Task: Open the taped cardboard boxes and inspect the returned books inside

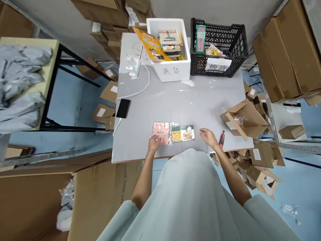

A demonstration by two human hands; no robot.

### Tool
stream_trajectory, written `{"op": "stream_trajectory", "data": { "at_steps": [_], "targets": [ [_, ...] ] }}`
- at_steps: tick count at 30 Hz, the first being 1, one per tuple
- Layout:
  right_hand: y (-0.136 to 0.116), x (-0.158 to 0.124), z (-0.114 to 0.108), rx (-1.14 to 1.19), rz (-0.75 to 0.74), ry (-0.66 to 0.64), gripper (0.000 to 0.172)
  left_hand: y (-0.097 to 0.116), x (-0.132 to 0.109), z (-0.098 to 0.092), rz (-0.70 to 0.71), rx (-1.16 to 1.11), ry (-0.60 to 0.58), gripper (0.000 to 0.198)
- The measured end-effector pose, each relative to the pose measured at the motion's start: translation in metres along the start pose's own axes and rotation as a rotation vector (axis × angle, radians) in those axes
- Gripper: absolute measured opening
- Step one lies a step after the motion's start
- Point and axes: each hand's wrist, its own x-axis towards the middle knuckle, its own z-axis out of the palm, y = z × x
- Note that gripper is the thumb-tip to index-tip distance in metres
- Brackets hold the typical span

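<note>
A pink packet point(162, 131) in a clear plastic sleeve lies near the front edge of the table. My left hand point(153, 144) is closed on its lower left corner, with the thumb and fingertips over the plastic. Right beside the packet lies a flat green, yellow and white printed booklet point(183, 134), and clear plastic shows between the two. My right hand point(209, 137) hovers just right of the booklet, apart from it, with its fingers loosely stretched and nothing in them.
On the grey table point(170, 100) stand a white foam box point(173, 71) of books and a black plastic crate point(220, 67). A phone point(123, 108) and power strip point(135, 68) are left; pens point(221, 138) and an opened carton point(245, 117) right. Cartons point(263, 154) crowd the floor.
</note>
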Motion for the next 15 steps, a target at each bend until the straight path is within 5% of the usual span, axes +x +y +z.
{"op": "stream_trajectory", "data": {
  "at_steps": [2, 6, 15],
  "targets": [
    [-0.018, 0.009, 0.051, -0.123, -0.029, -0.257, 0.043, -0.009, 0.010, 0.000, -0.045, 0.030, 0.049, 0.056],
    [-0.036, 0.020, 0.112, -0.262, 0.038, -0.463, 0.054, -0.023, 0.026, 0.000, -0.094, 0.057, 0.112, 0.071],
    [-0.036, 0.021, 0.130, -0.442, 0.175, -0.544, 0.066, -0.050, 0.057, -0.021, -0.018, -0.048, -0.053, 0.006]
  ]
}}
